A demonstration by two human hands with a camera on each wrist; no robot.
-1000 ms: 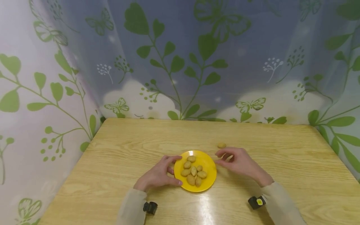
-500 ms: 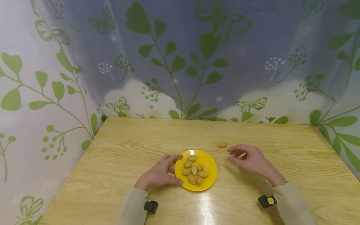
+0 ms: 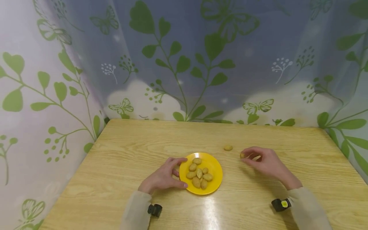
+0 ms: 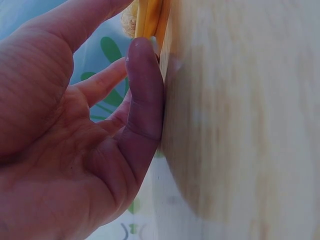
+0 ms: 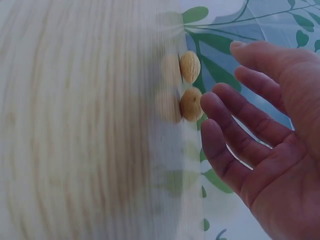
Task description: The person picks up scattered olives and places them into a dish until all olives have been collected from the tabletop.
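Observation:
A yellow plate [image 3: 214, 163] holds several tan, oval, walnut-like pieces [image 3: 196, 182]. My left hand [image 3: 164, 178] grips its left rim, thumb at the near side and fingers at the far side. In the left wrist view, the plate's edge [image 4: 149, 20] shows past the fingertips of that hand [image 4: 75, 130]. To the plate's right, my right hand [image 3: 265, 161] has its fingertips right by one loose piece [image 3: 242, 155]. Another piece [image 3: 228, 148] lies a little farther off. In the right wrist view, thumb and fingers stand apart, with both wrinkled pieces [image 5: 191, 104] just beyond the fingertips.
The wooden table [image 3: 138, 140] reaches a patterned curtain [image 3: 187, 95] along its back edge, with more curtain at both sides. Dark wrist cameras [image 3: 155, 210] sit on both sleeves.
My right hand has moved away from the plate to the right. A loose piece earlier hidden by it now shows at its fingertips. My left hand stays on the plate.

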